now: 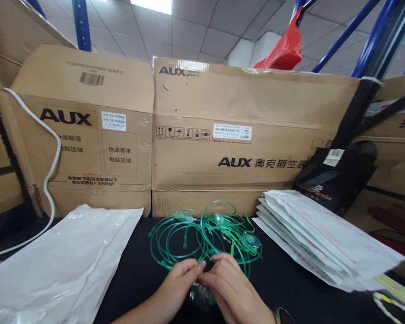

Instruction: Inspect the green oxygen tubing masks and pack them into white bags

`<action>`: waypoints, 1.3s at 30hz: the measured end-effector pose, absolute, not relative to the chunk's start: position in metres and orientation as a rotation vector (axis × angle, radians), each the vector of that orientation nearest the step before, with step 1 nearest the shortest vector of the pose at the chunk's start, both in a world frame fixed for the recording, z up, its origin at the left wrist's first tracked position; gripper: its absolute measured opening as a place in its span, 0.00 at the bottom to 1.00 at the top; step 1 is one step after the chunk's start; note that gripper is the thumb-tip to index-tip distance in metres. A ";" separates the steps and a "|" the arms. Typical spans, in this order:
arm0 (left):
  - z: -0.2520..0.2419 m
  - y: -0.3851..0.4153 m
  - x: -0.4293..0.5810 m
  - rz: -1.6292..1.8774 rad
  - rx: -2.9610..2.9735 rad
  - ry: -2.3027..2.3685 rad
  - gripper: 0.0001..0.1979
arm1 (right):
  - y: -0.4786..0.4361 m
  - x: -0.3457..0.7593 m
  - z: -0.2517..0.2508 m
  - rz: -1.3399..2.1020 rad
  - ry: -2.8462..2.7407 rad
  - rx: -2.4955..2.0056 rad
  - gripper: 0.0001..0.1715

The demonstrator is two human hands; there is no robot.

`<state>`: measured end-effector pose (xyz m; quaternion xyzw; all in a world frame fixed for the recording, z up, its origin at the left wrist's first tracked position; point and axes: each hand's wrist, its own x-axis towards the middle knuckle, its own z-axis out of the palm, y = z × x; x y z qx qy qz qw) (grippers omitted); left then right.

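Both my hands meet at the bottom centre, fingertips pinched together. My left hand [184,279] is closed, thumb against the fingers, at the upper edge of a clear, green-tinted plastic piece [201,296]. My right hand [231,285] is closed at the same edge, its fingertips touching those of the left. The piece hangs below the fingers, partly hidden by them, and I cannot make out its exact shape. Just beyond the hands lies a heap of coiled green clear tubing [175,229], with thin green straps and a rounded clear plastic part [251,242] among it.
Large cardboard boxes [189,173] stand along the back of the black table [128,279]. White plastic packages lie left [64,252] and, stacked, right [324,234]. A white cable [49,180] runs down the left. A black bag [334,180] sits behind the stack.
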<state>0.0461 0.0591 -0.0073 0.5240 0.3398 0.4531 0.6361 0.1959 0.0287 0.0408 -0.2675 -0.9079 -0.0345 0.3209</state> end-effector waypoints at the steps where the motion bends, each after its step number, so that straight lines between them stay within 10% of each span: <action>1: -0.008 0.060 0.046 1.009 1.206 0.769 0.17 | 0.027 0.195 0.041 -0.120 -2.417 -0.657 0.19; 18: 0.013 0.053 0.032 1.218 1.463 1.019 0.15 | 0.047 0.200 0.041 1.043 -1.991 -1.047 0.12; 39: 0.023 0.055 0.032 1.320 1.250 1.100 0.17 | 0.048 0.200 0.036 1.462 -1.808 -0.741 0.20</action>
